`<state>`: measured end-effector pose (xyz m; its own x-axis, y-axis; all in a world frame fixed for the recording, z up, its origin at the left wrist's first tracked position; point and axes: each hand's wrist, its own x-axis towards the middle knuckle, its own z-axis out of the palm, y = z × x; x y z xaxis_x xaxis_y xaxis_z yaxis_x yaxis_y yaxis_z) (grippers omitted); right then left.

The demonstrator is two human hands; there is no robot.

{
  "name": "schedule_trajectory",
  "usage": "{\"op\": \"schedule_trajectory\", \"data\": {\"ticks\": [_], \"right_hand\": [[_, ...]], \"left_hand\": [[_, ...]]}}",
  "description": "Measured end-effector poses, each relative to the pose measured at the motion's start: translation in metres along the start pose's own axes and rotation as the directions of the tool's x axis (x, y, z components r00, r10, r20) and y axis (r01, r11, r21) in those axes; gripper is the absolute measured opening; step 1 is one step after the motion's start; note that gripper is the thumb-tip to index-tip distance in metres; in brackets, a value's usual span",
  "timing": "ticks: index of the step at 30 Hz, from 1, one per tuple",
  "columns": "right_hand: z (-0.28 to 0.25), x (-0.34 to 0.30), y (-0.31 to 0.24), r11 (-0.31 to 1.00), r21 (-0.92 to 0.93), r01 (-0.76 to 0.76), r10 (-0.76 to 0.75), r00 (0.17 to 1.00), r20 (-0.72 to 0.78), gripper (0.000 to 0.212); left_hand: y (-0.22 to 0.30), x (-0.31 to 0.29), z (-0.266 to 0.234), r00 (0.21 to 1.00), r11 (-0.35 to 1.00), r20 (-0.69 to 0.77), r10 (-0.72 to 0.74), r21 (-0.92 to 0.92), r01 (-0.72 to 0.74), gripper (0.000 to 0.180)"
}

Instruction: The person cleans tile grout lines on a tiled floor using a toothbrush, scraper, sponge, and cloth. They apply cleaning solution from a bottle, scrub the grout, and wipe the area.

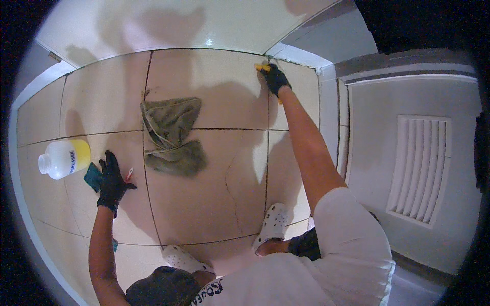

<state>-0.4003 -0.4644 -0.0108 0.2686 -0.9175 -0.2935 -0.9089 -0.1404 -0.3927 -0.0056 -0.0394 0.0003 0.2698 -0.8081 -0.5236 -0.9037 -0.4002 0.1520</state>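
Observation:
My right hand (275,79), in a black glove, is closed around a yellow tool (262,67) at the far right, by the foot of the white door frame. Most of the tool is hidden by the glove, so its kind is unclear. On the left, my left hand (111,183), also gloved in black, leans on the tiles with its fingers spread. A dark green scouring pad (92,177) lies against its outer side. Near the thumb is a small red and white object (128,174), too small to name. A crumpled grey-green cloth (173,135) lies between my hands.
A white bottle (65,158) with yellow contents lies or stands on the far left tiles. White wall or door panel (214,25) closes off the far side. To the right is a door with a louvred vent (421,168). My white clogs (273,222) stand near me.

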Motion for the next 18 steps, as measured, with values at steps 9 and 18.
{"op": "schedule_trajectory", "data": {"ticks": [9,18], "right_hand": [[0.017,-0.031,0.012,0.999,0.039,-0.009,0.011,0.998,-0.062,0.047],[0.001,-0.043,0.001,0.994,0.098,0.048,-0.051,0.998,0.025,0.04]], "left_hand": [[0.003,-0.003,-0.007,0.996,0.996,0.038,-0.08,-0.043,0.081,0.134],[-0.011,-0.001,0.007,0.999,0.998,-0.044,0.025,-0.049,-0.027,0.137]]}}
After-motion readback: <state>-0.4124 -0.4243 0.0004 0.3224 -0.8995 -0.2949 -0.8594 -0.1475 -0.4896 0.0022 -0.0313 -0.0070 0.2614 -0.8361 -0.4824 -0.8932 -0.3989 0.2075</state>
